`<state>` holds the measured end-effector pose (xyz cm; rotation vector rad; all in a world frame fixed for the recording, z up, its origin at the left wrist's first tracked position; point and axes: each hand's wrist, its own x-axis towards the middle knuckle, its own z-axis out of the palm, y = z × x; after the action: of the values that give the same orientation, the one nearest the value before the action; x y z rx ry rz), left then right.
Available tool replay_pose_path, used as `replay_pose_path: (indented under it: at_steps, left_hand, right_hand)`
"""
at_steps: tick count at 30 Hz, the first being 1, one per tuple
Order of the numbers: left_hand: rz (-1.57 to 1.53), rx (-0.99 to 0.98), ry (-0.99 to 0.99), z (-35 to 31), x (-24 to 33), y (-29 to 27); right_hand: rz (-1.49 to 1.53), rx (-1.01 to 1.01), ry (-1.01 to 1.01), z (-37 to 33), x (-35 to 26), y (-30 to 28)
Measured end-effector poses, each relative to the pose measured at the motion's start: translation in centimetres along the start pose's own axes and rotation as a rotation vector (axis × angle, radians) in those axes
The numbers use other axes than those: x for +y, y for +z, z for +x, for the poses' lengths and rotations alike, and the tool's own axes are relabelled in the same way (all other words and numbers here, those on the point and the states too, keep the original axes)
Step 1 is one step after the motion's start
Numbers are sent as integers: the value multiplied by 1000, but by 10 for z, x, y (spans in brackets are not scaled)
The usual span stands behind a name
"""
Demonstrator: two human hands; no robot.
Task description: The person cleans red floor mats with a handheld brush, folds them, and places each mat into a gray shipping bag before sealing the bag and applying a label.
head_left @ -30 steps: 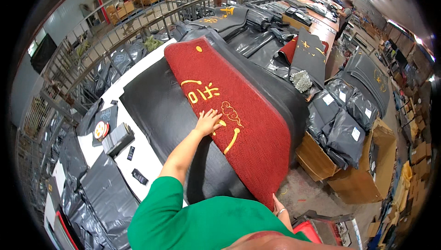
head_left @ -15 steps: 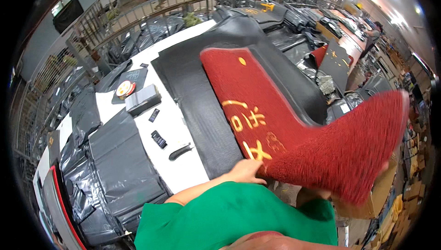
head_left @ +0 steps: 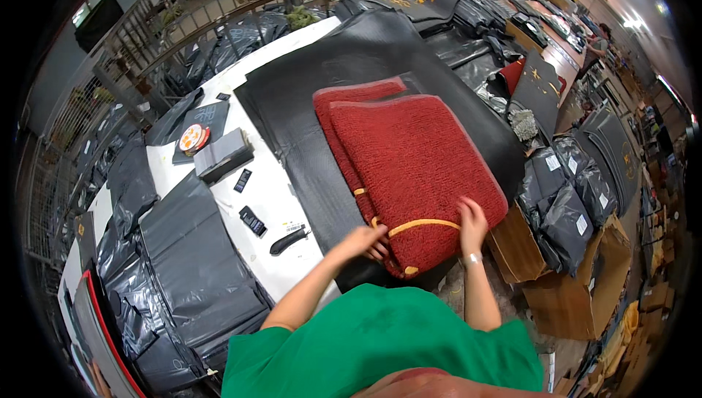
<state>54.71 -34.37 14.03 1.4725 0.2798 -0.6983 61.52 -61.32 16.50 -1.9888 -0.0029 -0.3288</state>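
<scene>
A red floor mat with a grey-pink border lies folded over itself on a larger black mat. Its dark red pile faces up, crossed near me by a yellow curved line. At the near left corner of the fold, my left hand touches the mat's edge with its thumb and fingers apart. My right hand rests on the near right part of the folded mat, fingers spread and slightly bent. Most of the mat's yellow lettering is hidden inside the fold.
Left of the mats, a white tabletop carries a black-handled knife, small black tags, a dark grey block and a tape roll. Black plastic-wrapped packages lie farther left. Cardboard boxes hold bagged goods at right.
The mat's right part, raised and swinging before, now lies folded over onto the left part. My right hand has come from behind it onto its top. My left hand has shifted left and up.
</scene>
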Motion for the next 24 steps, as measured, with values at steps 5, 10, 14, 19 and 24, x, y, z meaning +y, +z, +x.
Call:
replay_pose_path:
  at_steps: [5, 10, 14, 19, 24]
  left_hand:
    - [672, 586, 727, 27, 110, -50]
    - [1295, 377, 1049, 114, 173, -86]
    - [1601, 225, 880, 134, 131, -114]
    - [1422, 440, 764, 132, 75, -82]
    - [1396, 503, 761, 137, 47, -97]
  right_hand:
    - [452, -36, 945, -75, 100, -68]
    - [910, 181, 578, -44, 88, -24]
    - [752, 4, 687, 23, 86, -86]
    - [401, -90, 709, 109, 166, -158]
    - [-516, 100, -55, 322, 212, -149]
